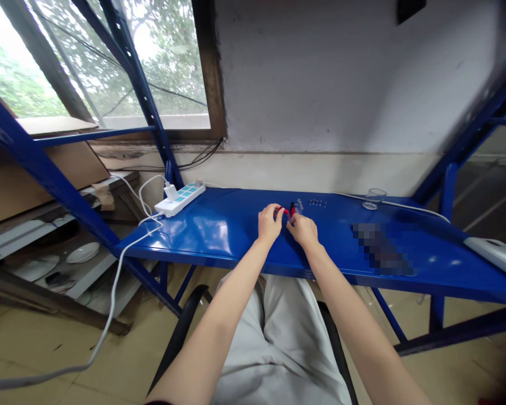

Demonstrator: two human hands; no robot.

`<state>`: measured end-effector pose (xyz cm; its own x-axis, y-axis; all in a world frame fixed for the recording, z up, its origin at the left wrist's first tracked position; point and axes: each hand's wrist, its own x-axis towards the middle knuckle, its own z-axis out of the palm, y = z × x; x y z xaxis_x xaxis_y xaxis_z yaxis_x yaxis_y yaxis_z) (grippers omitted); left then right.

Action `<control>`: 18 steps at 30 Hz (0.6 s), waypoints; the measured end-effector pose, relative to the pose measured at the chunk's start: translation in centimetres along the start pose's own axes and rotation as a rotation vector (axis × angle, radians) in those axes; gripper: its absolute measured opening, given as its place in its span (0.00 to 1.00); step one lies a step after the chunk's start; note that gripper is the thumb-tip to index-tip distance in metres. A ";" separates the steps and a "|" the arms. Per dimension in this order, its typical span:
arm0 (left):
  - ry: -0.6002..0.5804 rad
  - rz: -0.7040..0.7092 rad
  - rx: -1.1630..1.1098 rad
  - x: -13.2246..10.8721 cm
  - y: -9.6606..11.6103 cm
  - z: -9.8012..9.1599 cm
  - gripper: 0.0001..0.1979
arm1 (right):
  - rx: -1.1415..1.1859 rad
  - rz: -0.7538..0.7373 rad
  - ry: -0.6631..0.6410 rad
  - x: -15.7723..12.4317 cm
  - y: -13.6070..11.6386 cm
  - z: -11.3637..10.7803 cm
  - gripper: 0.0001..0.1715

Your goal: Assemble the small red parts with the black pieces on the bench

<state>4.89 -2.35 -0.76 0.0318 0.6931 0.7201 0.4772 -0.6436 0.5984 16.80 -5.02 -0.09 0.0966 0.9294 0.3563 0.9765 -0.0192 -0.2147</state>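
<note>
Both hands are close together over the middle of the blue table (231, 225). My left hand (270, 221) has its fingers closed on a small red piece (283, 210) that points toward the other hand. My right hand (303, 229) is closed at the fingertips, with a red and black object (292, 209) showing just beyond them; whether it is held or lies behind the fingers is unclear. Small clear pieces (299, 205) sit right beyond my right hand. Several tiny pieces (318, 203) lie in rows a little farther right.
A white power strip (181, 199) with a plugged-in charger lies at the table's left end, its cable hanging off the edge. Toward the right are a clear glass (373, 198), a blurred dark item (382, 248) and a white object (497, 254).
</note>
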 end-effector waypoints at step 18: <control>-0.048 -0.003 -0.109 0.1 -0.4 0.4 0.07 | 0.053 -0.076 0.158 0.0 -0.1 0.3 0.11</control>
<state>5.01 -1.91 -1.06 0.0739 0.7079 0.7024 0.3788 -0.6715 0.6369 16.66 -4.92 -0.31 0.0556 0.8579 0.5109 0.9710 0.0727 -0.2277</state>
